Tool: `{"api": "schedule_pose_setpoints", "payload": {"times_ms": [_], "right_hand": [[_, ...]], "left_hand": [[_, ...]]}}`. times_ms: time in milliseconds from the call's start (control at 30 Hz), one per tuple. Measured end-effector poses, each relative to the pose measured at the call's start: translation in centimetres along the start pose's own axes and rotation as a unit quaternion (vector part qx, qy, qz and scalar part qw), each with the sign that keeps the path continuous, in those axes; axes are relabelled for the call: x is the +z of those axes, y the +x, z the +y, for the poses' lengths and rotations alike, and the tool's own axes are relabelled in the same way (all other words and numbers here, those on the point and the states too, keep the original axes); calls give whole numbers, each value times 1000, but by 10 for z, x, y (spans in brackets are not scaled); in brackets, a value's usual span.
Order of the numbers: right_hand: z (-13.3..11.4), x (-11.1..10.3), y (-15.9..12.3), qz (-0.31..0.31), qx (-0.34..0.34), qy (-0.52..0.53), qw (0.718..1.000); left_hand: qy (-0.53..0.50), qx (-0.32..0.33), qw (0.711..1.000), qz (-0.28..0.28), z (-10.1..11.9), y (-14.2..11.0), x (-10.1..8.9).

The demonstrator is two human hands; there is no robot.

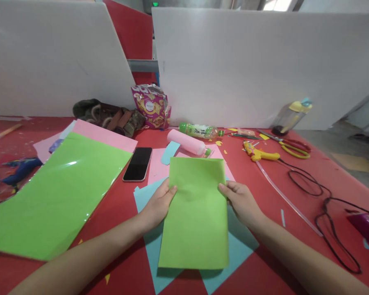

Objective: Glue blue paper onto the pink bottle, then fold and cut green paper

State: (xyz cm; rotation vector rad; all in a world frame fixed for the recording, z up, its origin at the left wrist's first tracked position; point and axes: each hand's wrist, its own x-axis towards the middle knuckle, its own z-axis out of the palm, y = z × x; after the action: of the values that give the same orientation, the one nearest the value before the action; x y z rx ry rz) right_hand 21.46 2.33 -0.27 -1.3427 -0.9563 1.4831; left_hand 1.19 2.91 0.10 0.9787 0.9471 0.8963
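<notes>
Your left hand [160, 201] pinches the small green paper [195, 221] at its ten o'clock, your right hand [242, 200] at two, so it's between them. The bottle [188, 129] at twelve has black writing [200, 131], too blurry to read.

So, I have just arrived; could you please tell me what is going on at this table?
A person is holding a green sheet by its side edges, the left hand on one and the right hand on the other, both thumbs on top. Below it, light-blue paper lies on the red table. A phone lies beyond the left hand, and a yellow glue gun lies beyond the right; neither is being touched.
</notes>
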Motion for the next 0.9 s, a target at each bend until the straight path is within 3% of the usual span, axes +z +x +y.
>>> {"api": "schedule_pose_setpoints", "payload": {"times_ms": [300, 667, 900], "right_hand": [[-8, -5, 1, -18, -29, -2, 999], [-8, -13, 6, 56, -116, -115, 985], [-12, -18, 9, 102, -109, -143, 978]], "left_hand": [[21, -24, 999, -35, -5, -2, 1], [54, -5, 998, -37, -11, -3, -2], [86, 5, 995, -56, -14, 1, -6]]}}
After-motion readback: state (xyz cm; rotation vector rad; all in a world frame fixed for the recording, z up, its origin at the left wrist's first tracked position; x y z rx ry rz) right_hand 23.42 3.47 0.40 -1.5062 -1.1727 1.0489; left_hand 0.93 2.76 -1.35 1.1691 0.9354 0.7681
